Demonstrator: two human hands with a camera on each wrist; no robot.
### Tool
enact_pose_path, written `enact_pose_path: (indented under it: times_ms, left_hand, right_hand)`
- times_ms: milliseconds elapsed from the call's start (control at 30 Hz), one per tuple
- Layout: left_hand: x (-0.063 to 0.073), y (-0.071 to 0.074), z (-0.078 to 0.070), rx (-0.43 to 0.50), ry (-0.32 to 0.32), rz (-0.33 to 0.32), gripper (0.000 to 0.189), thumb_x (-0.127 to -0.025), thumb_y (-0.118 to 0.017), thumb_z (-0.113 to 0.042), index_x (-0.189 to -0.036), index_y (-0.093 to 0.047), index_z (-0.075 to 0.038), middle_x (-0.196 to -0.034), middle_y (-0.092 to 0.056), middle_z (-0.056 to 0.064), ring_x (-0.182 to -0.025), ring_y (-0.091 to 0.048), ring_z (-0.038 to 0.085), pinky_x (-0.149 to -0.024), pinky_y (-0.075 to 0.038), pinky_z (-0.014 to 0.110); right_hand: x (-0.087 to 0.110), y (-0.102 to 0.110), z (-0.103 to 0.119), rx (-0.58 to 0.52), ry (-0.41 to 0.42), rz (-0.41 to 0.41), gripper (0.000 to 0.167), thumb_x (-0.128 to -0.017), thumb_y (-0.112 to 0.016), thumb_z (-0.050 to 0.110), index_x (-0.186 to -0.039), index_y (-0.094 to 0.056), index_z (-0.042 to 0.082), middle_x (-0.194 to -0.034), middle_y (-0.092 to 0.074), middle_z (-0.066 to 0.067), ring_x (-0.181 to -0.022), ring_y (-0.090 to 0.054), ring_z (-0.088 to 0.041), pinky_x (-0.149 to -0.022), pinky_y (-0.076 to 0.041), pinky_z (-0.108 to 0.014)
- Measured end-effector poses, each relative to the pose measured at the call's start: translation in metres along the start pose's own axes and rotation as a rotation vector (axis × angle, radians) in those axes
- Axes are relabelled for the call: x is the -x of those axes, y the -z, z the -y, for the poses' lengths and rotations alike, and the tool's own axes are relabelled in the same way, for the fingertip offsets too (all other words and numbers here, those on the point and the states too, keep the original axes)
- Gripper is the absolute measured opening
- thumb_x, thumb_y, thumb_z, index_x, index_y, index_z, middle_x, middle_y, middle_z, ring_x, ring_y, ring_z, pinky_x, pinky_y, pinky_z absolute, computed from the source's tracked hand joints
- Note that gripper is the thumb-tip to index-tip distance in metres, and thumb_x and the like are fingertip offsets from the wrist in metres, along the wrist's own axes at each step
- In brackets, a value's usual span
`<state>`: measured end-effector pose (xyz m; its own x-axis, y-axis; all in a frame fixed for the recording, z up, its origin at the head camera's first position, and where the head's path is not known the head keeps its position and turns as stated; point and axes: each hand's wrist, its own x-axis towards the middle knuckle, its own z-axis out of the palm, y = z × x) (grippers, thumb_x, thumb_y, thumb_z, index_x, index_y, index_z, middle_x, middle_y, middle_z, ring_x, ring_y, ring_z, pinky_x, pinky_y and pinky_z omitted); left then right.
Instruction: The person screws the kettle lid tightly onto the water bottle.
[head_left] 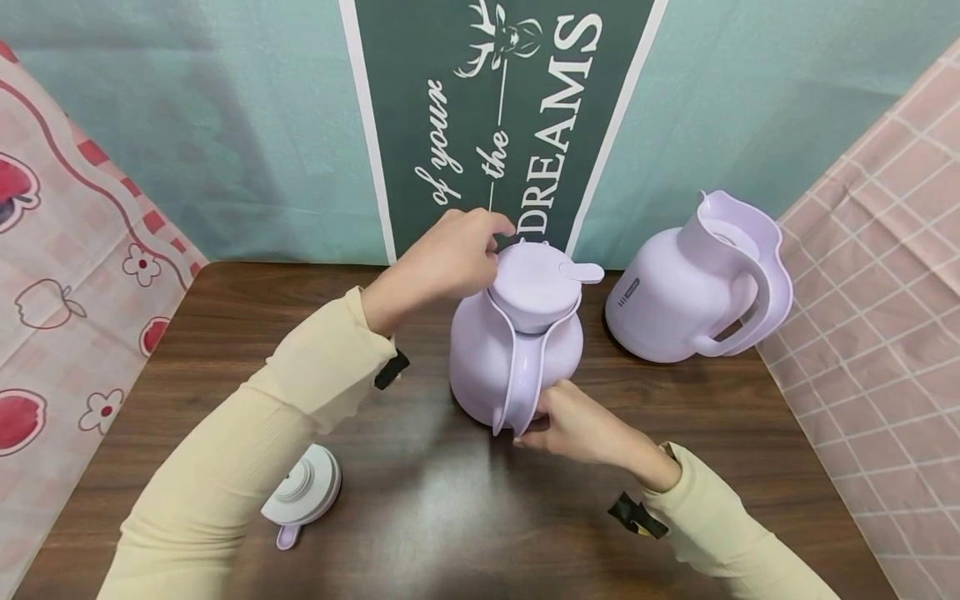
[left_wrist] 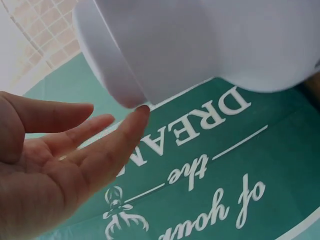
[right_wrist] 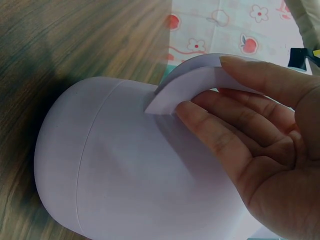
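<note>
A lilac thermos jug (head_left: pixel 480 350) stands on the wooden table near the back wall. On its mouth sits a round lilac lid (head_left: pixel 534 273) with a tab pointing right. My left hand (head_left: pixel 457 250) is at the lid's left side; in the left wrist view its fingers are loosely extended, one fingertip right at the edge of the lid (left_wrist: pixel 102 55). Lower down, my right hand (head_left: pixel 581 423) holds the jug's handle (head_left: pixel 522 387). The right wrist view shows the thumb on the outside of the handle (right_wrist: pixel 195 82) and the fingers curled beneath it.
A second lilac jug (head_left: pixel 652 300) stands at the back right, its mouth uncovered. Another lid (head_left: pixel 311 492) lies underside up at the front left, partly hidden by my left sleeve. Behind the table (head_left: pixel 420 517) hangs a green printed cloth (head_left: pixel 420 100); patterned cloths line both sides.
</note>
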<state>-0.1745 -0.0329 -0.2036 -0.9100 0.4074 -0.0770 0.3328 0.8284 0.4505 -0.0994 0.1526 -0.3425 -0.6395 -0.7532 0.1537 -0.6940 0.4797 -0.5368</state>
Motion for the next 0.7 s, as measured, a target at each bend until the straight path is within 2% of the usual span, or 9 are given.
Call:
enact_pose_path:
  times_ms: [133, 233, 333, 567, 700]
  left_hand:
    - [0.0042, 0.0015, -0.0004, -0.021, 0.016, -0.014, 0.039, -0.083, -0.046, -0.003, -0.121, -0.055, -0.006, -0.117, -0.055, 0.007, -0.095, -0.048, 0.024, -0.076, -0.042, 0.033]
    - [0.0055, 0.0015, -0.0013, -0.022, 0.005, -0.018, 0.037, -0.083, -0.047, -0.003, -0.119, -0.056, -0.006, -0.118, -0.055, 0.007, -0.094, -0.048, 0.024, -0.075, -0.042, 0.033]
    - [0.0050, 0.0010, -0.0020, -0.009, -0.008, -0.013, 0.040, -0.083, -0.046, -0.002, -0.122, -0.056, -0.007, -0.118, -0.056, 0.007, -0.097, -0.048, 0.024, -0.076, -0.042, 0.033]
    - [0.0003, -0.0028, -0.0008, 0.041, -0.049, 0.041, 0.048, -0.086, -0.041, -0.001, -0.133, -0.047, -0.010, -0.110, -0.060, 0.010, -0.102, -0.052, 0.021, -0.080, -0.043, 0.029]
    - [-0.0005, -0.0032, -0.0002, 0.039, -0.061, 0.039, 0.049, -0.087, -0.042, -0.003, -0.136, -0.043, -0.012, -0.110, -0.059, 0.010, -0.102, -0.051, 0.021, -0.081, -0.042, 0.030]
  right_hand:
    - [0.0003, -0.0005, -0.0004, -0.001, 0.002, -0.002, 0.012, -0.069, -0.076, 0.006, -0.075, -0.069, 0.014, -0.078, -0.061, 0.009, -0.077, -0.054, -0.008, -0.071, -0.046, -0.028]
    - [0.0006, -0.0007, -0.0007, 0.004, -0.002, -0.003, 0.012, -0.069, -0.076, 0.006, -0.075, -0.069, 0.013, -0.077, -0.061, 0.009, -0.076, -0.054, -0.008, -0.071, -0.046, -0.028]
    - [0.0008, -0.0005, -0.0009, 0.011, -0.009, -0.001, 0.011, -0.069, -0.076, 0.007, -0.075, -0.069, 0.014, -0.078, -0.061, 0.009, -0.077, -0.055, -0.009, -0.071, -0.046, -0.028]
    - [0.0008, -0.0010, -0.0013, 0.011, -0.008, -0.003, 0.012, -0.069, -0.076, 0.007, -0.076, -0.069, 0.014, -0.078, -0.062, 0.009, -0.078, -0.055, -0.010, -0.072, -0.046, -0.029]
    - [0.0004, -0.0012, -0.0016, 0.013, -0.005, -0.007, 0.012, -0.069, -0.076, 0.006, -0.076, -0.069, 0.013, -0.077, -0.062, 0.009, -0.076, -0.054, -0.009, -0.070, -0.046, -0.028]
